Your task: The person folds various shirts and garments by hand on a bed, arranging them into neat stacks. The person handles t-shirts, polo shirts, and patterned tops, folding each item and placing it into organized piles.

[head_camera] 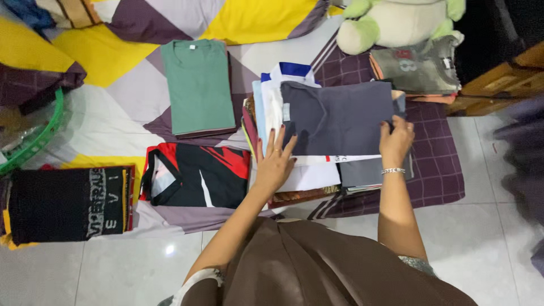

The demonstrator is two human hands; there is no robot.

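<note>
Grey shirt (340,116) beside green shirt (198,85)

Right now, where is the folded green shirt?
The folded green shirt lies upper left of the hands, on the patterned bedspread, above the red-and-black shirt.

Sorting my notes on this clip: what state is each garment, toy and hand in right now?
Dark grey shirt: folded, on top of the stack, touched by both hands.
Left hand: open, flat on the stack.
Right hand: fingers on the grey shirt's edge.
Green shirt: folded, lying alone.
Red and black shirt: folded.
Black shirt: folded.
Plush toy: lying beside a folded pile.
</note>
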